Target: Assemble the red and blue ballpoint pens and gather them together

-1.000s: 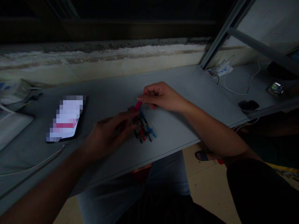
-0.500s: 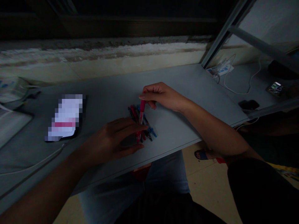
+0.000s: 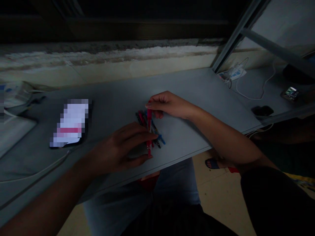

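My right hand (image 3: pixel 164 105) pinches a red pen (image 3: pixel 149 123) by its upper end, with thumb and fingers closed on it. The pen stands nearly upright in the picture, over a small bunch of pens (image 3: pixel 141 117) on the grey desk. Black, pink-red and blue ones show in that bunch. My left hand (image 3: pixel 130 142) is beside the pen's lower part, thumb and index finger apart. Its thumb tip meets the pen's lower end, while the index finger crosses the barrel. Whether the left hand bears any of the pen's weight is unclear.
A phone with a lit, blurred screen (image 3: pixel 71 123) lies on the desk (image 3: pixel 118 98) at left, near a white cable (image 3: pixel 49 167). A power strip (image 3: pixel 232 73), a dark object (image 3: pixel 262 110) and a metal frame post (image 3: pixel 226 49) are at right. A sandalled foot (image 3: pixel 213 163) shows below.
My right hand has come down slightly with the red pen, whose lower end has shifted right and now meets my left thumb. My left hand has barely moved.
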A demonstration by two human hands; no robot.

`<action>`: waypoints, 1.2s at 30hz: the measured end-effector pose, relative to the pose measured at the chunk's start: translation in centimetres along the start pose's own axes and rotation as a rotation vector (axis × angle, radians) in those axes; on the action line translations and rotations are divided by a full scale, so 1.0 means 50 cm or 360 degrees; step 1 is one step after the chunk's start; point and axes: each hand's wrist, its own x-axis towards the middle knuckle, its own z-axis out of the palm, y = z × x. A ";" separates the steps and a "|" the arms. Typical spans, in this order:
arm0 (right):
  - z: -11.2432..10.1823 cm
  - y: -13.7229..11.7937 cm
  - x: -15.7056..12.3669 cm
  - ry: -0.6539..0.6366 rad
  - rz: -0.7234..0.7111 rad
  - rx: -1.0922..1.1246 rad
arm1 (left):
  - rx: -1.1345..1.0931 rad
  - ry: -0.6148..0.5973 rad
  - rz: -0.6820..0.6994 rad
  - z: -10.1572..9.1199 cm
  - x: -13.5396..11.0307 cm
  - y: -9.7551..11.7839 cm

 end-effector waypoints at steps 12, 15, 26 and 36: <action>0.006 -0.009 -0.005 -0.0046 0.0050 0.0012 | -0.0076 -0.0040 -0.0002 0.004 0.006 0.005; 0.005 -0.009 -0.005 -0.0038 0.0040 -0.0013 | -0.0046 -0.0019 -0.0005 0.010 0.007 0.005; 0.002 -0.007 -0.006 -0.0077 -0.0035 -0.0100 | -0.0097 -0.0021 -0.0054 0.010 0.006 0.002; 0.008 -0.005 -0.010 -0.0139 -0.0093 -0.0146 | -0.0059 -0.0007 -0.0046 0.019 0.011 0.014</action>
